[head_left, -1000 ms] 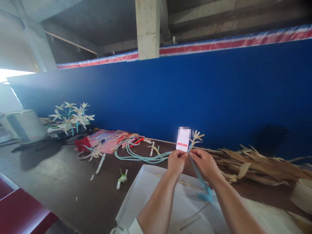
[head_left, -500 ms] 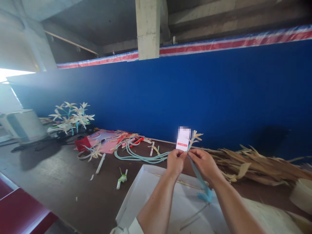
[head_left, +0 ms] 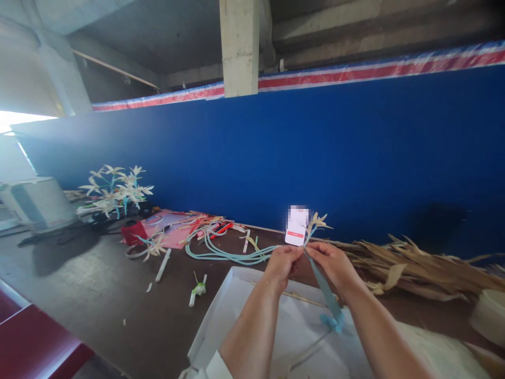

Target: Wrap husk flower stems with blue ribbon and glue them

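Note:
My left hand (head_left: pixel 282 264) is closed, its thumb and fingertips pinched at the lower end of a small cream artificial flower (head_left: pixel 320 221) with a pale blue stem. Beside it, my right hand (head_left: pixel 330 265) is also closed, pinching where a blue-green strip of tape (head_left: pixel 324 284) meets that stem. The fingertips nearly touch, and they hide the exact joint. From there the tape slants down to a bluish bunch (head_left: pixel 334 321) over the white tray (head_left: pixel 221 300). A phone (head_left: pixel 295 234) with a lit screen stands just behind the flower.
Looped pale blue cords (head_left: pixel 224 257) lie left of my hands. Dry husks (head_left: pixel 430 268) spread along the right. Farther left are a loose flower (head_left: pixel 155 246), pink paper (head_left: pixel 165 231), a bunch of white flowers (head_left: pixel 118 189) and a kettle-like appliance (head_left: pixel 37 205). A blue partition (head_left: pixel 355 152) stands behind.
My left hand has shifted slightly left and down, its fingers more curled. The flower has tilted a little to the right, and the tape hangs straighter.

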`<state>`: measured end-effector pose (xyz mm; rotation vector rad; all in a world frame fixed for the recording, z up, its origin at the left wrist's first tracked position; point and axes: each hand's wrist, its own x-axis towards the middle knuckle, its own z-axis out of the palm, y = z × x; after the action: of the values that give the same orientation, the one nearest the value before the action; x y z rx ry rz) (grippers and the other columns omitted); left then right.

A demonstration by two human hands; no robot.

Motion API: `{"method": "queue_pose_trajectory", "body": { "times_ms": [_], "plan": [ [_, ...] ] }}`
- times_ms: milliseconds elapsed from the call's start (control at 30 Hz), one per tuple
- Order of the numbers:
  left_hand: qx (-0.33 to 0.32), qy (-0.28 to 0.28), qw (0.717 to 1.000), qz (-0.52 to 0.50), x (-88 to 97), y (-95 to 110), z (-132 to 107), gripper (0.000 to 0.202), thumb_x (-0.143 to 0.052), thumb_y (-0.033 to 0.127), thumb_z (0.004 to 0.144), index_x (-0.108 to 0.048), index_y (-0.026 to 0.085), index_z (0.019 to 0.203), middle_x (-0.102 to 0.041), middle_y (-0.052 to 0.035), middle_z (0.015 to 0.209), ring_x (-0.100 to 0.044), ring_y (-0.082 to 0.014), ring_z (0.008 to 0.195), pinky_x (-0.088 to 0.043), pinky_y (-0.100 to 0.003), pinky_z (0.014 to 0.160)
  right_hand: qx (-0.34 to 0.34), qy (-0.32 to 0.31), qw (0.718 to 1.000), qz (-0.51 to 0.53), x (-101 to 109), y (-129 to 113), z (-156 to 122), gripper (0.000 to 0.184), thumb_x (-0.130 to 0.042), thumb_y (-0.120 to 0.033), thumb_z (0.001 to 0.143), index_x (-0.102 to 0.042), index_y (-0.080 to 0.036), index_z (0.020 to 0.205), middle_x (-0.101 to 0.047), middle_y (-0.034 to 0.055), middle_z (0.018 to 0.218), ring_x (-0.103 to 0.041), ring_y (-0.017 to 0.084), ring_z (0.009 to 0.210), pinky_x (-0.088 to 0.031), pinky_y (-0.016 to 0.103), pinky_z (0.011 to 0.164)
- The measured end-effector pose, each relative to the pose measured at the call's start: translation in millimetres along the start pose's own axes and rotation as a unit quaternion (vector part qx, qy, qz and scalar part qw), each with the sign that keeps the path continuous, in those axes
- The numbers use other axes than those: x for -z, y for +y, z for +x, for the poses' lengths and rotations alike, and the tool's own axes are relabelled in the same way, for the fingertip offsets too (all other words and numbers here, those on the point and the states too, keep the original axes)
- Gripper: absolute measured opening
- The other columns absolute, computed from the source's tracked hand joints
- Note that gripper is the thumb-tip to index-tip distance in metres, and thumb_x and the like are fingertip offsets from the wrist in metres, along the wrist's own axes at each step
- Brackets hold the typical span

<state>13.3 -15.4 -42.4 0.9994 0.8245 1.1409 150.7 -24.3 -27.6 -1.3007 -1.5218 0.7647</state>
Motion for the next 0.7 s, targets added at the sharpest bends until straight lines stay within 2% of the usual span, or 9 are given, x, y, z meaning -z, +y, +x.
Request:
{"method": "queue_pose_trajectory", "body": {
  "times_ms": [67, 167, 300, 400, 567, 700],
  "plan": [
    [-0.033, 0.042, 0.996, 0.070, -0.6, -2.4, 2.0, 0.033, -0.063, 0.045, 0.064, -0.058, 0.012, 0.067, -0.051, 0.0007, 0.057, -0.041, -0.0063, 0.049, -0.030, -0.019, 0.046, -0.009, 0.011, 1.000, -0.017, 0.5, 0.4, 0.6, 0.034, -0.057, -0.042, 0.070, -0.068, -0.019, 0.093, -0.070, 0.0037, 0.076, -0.064, 0.022, 0.073, -0.048, 0.030, 0.066],
    [-0.124, 0.089, 0.972, 0.178, -1.9, -4.7, 3.3, 0.027, -0.058, 0.040, 0.070, -0.063, 0.014, 0.075, -0.059, -0.0027, 0.067, -0.050, -0.0107, 0.059, -0.038, -0.021, 0.053, -0.019, 0.034, 0.999, -0.035, 0.8, -0.4, 0.7, 0.034, -0.055, -0.043, 0.070, -0.068, -0.019, 0.091, -0.070, 0.0032, 0.075, -0.063, 0.021, 0.067, -0.047, 0.029, 0.062],
    [-0.209, 0.093, 0.947, 0.225, -5.6, -5.0, 0.7, 0.019, -0.058, 0.028, 0.072, -0.062, 0.016, 0.085, -0.064, -0.0032, 0.076, -0.056, -0.0125, 0.067, -0.042, -0.023, 0.064, -0.021, 0.064, 0.997, -0.044, 0.5, -4.7, -1.0, 0.034, -0.055, -0.044, 0.070, -0.069, -0.018, 0.087, -0.070, 0.0031, 0.074, -0.062, 0.020, 0.067, -0.046, 0.028, 0.060],
    [-0.233, 0.085, 0.937, 0.247, -8.2, -5.3, -1.3, 0.015, -0.057, 0.022, 0.072, -0.062, 0.017, 0.086, -0.065, -0.0034, 0.079, -0.057, -0.0132, 0.071, -0.043, -0.024, 0.068, -0.013, 0.065, 0.997, -0.047, -0.1, -7.5, -1.9, 0.031, -0.054, -0.042, 0.071, -0.068, -0.019, 0.087, -0.069, 0.0022, 0.072, -0.062, 0.020, 0.069, -0.045, 0.027, 0.062],
    [-0.257, 0.123, 0.913, 0.293, -8.4, -5.7, -2.5, 0.014, -0.056, 0.018, 0.072, -0.064, 0.017, 0.084, -0.064, -0.0041, 0.083, -0.057, -0.0147, 0.075, -0.043, -0.026, 0.071, 0.023, 0.052, 0.997, -0.061, -1.3, -7.5, -1.5, 0.025, -0.052, -0.037, 0.072, -0.067, -0.021, 0.084, -0.069, 0.0014, 0.076, -0.062, 0.019, 0.071, -0.045, 0.028, 0.066],
    [-0.285, 0.128, 0.895, 0.318, -7.2, -5.1, -4.2, 0.013, -0.055, 0.015, 0.072, -0.065, 0.018, 0.081, -0.063, -0.0036, 0.081, -0.056, -0.0151, 0.077, -0.043, -0.026, 0.072, 0.024, 0.044, 0.997, -0.056, -2.2, -8.2, -1.3, 0.023, -0.050, -0.035, 0.073, -0.066, -0.020, 0.082, -0.068, 0.0011, 0.074, -0.062, 0.019, 0.070, -0.045, 0.027, 0.065]
  ]
}}
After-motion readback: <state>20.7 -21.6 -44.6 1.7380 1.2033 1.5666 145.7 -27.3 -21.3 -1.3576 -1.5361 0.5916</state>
